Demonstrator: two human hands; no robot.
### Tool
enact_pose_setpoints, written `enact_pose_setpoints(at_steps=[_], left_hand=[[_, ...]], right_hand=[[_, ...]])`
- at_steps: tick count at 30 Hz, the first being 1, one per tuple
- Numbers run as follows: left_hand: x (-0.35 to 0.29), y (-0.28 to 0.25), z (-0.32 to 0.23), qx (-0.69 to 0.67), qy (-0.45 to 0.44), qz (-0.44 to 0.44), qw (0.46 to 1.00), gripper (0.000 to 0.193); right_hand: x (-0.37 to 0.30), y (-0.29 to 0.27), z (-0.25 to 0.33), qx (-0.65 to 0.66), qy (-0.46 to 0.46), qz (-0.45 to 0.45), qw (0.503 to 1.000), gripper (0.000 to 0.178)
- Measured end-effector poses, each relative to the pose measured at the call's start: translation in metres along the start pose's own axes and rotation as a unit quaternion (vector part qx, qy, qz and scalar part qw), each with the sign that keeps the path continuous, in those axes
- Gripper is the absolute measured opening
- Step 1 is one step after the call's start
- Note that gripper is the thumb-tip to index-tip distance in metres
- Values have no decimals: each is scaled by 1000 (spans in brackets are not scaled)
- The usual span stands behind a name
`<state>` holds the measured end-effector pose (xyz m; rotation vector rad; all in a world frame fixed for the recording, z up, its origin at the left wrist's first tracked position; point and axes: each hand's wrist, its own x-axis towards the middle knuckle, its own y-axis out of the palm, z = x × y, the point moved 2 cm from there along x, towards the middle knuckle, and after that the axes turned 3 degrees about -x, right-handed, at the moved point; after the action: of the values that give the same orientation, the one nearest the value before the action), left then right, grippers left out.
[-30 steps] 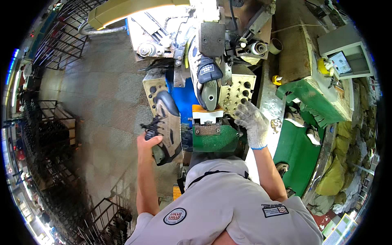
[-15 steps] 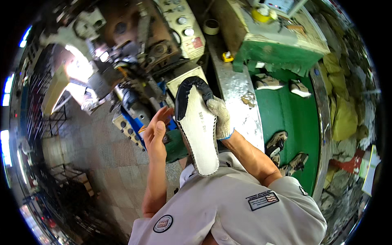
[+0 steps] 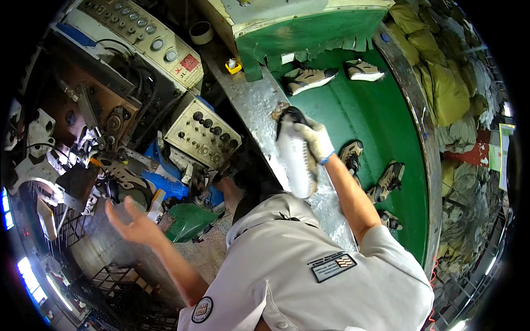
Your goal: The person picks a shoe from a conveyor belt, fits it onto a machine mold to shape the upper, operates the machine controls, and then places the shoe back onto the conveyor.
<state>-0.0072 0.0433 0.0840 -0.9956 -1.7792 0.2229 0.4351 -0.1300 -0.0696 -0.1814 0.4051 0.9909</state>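
My right hand (image 3: 314, 139), in a pale knit glove, grips a shoe upper (image 3: 296, 157) by its side near the dark toe. Its whitish stitched underside faces up, and it is over the metal ledge beside the green conveyor; whether it touches the ledge I cannot tell. My bare left hand (image 3: 134, 222) is at the left with its fingers apart and nothing in them. Just beyond its fingertips, a brown and black shoe (image 3: 122, 179) sits at the front of the machine, partly hidden among metal parts.
The green conveyor (image 3: 381, 135) at the right carries several tan and black shoes (image 3: 312, 79). A metal ledge (image 3: 259, 110) runs along it, with a small yellow object (image 3: 233, 67) and a tape roll (image 3: 201, 33). A control box with knobs (image 3: 203, 131) stands beside the machine.
My right hand has carried the shoe upper rightward from in front of me to the ledge. My left hand has moved away to the left, toward the machine. The view has turned.
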Motion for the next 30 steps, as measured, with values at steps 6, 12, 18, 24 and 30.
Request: enact_pose_setpoints(at_steps=[6,12,18,24,30], left_hand=[[-3,58,94,-96,-345,236,904,50],[-10,54,102,-303,-342,135,879,30],[-62,8,73,-651,-506,208,526,66],[-95,6,-33,-864,-361,318,152,103],[-127,22,14,-578,-444,442,523,76]], right_hand=[[54,-128,-33,-518,102,10,849,75],[71,-86,-69,-339,-5,-89,937,78],[-1,132,18,10,-9,152,988,64],[-48,279,94,463,55,339,817,75],[-70,248,116,534,94,326,774,59]])
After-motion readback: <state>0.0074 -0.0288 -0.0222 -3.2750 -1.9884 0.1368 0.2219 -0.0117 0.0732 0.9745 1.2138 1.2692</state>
